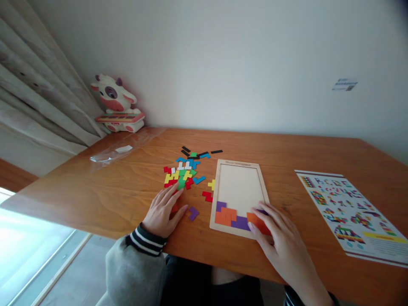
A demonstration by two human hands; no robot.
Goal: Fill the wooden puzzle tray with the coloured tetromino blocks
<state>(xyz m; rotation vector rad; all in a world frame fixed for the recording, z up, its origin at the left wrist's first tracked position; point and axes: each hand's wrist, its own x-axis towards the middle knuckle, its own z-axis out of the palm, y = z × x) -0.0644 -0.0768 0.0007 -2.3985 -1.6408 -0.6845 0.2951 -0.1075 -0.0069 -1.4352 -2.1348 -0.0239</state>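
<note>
A shallow wooden puzzle tray lies on the table with purple and orange pieces along its near end. My right hand rests over the tray's near right corner, its fingers stretched out and touching an orange puzzle piece that they partly hide. Purple pieces and another orange piece sit to the left inside the frame. My left hand lies spread at the near side of a pile of coloured puzzle pieces, with an orange piece partly covered beneath it. Beside its thumb is a loose purple piece.
A red piece and a yellow piece lie against the tray's left edge. On the right is a printed pattern sheet. A clear plastic bag and a cow-shaped toy keyboard are at the back left, near the curtain.
</note>
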